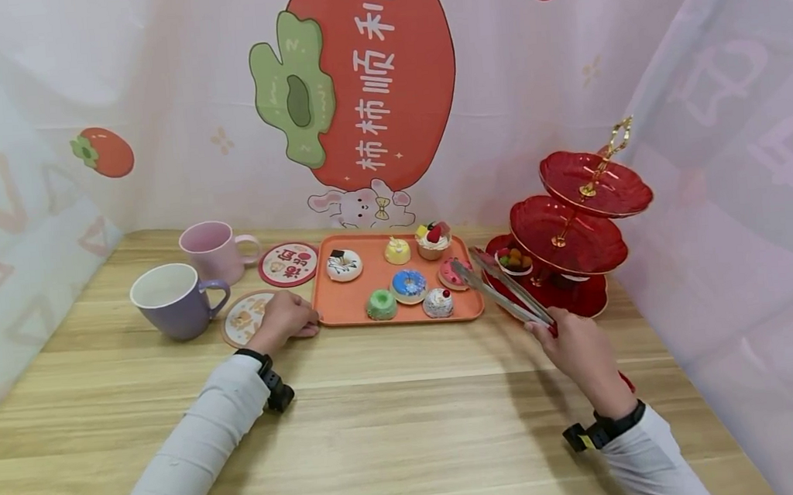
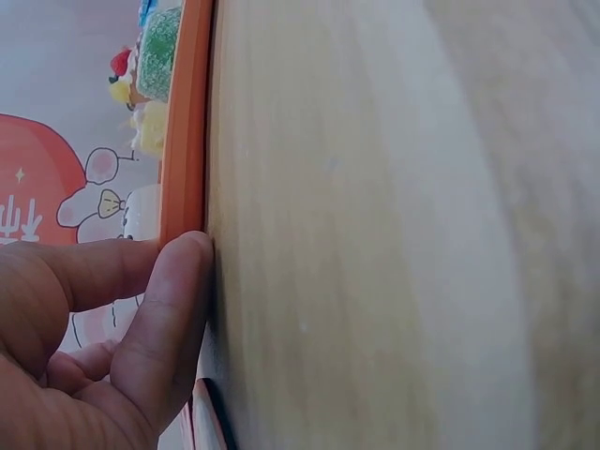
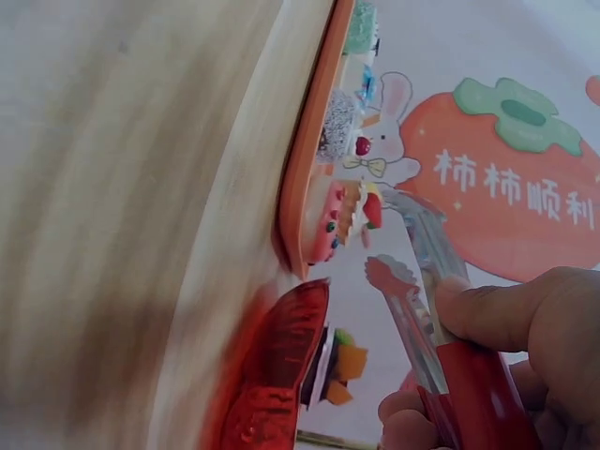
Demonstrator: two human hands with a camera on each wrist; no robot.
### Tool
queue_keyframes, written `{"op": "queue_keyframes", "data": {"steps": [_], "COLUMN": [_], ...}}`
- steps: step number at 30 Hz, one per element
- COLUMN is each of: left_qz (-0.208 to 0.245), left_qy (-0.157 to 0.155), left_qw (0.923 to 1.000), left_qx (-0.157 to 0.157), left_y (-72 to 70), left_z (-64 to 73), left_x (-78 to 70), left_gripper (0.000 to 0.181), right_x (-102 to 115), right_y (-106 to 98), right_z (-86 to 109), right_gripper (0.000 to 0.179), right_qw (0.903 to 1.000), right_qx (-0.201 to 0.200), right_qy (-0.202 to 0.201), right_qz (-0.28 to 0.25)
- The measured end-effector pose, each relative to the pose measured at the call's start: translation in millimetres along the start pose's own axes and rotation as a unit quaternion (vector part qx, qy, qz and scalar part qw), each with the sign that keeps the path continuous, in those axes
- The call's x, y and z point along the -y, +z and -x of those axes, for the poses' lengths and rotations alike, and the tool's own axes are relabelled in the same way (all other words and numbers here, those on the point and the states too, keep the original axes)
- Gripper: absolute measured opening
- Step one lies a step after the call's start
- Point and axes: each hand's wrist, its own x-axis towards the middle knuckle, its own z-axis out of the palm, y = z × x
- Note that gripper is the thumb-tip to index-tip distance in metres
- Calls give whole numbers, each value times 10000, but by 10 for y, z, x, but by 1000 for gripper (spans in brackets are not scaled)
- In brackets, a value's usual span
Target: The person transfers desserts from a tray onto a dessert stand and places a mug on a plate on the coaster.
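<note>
My left hand (image 1: 285, 318) is at the near left corner of an orange tray (image 1: 346, 314), its thumb and forefinger pinching the rim in the left wrist view. On the tray are a white doughnut (image 1: 344, 265), a blue one (image 1: 409, 285), a green one (image 1: 381, 304), a pink one (image 1: 453, 276) and small cakes, one a fruit-topped cupcake (image 1: 433, 243). My right hand (image 1: 579, 350) grips metal tongs with red handles (image 3: 478, 394). The tongs' tips are spread apart with nothing between them, close above the tray's right end by the pink doughnut.
A three-tier red stand (image 1: 566, 234) is at the right, a fruit tart (image 1: 513, 261) on its bottom tier. Left of the tray are a pink mug (image 1: 211, 250), a purple mug (image 1: 176, 304), a red-edged coaster (image 1: 289, 264) and a second coaster (image 1: 241, 320), partly behind my left hand.
</note>
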Motion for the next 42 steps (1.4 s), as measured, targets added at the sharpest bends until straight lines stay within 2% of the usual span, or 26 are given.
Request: {"op": "queue_keyframes", "data": {"steps": [6,14,23,32,42], "left_qz": [-26,15,80,102,138], "left_qy": [-36,40,9,-14,31], "left_qw": [10000,10000,9999,9999,9999], "left_qx": [31,33,75,72,73], "left_y": [5,13,10,15,15], "left_z": [7,-1,17,11,12], "left_x": [-11,4,-17,3,-4], "left_gripper": [19,17,18,19,19], "right_x": [20,33,83,187,248], "right_y": [98,224,294,356,428], "right_z": [-201,-348,-498,-675,-824], "right_gripper": [28,31,33,36,38], "right_qw": [9992,9988,9967,9876,9836], "right_qx": [295,211,499,1130,1417], "right_qy": [273,386,620,1085,1107], "right_qz": [-60,-216,-140,-66,-102]}}
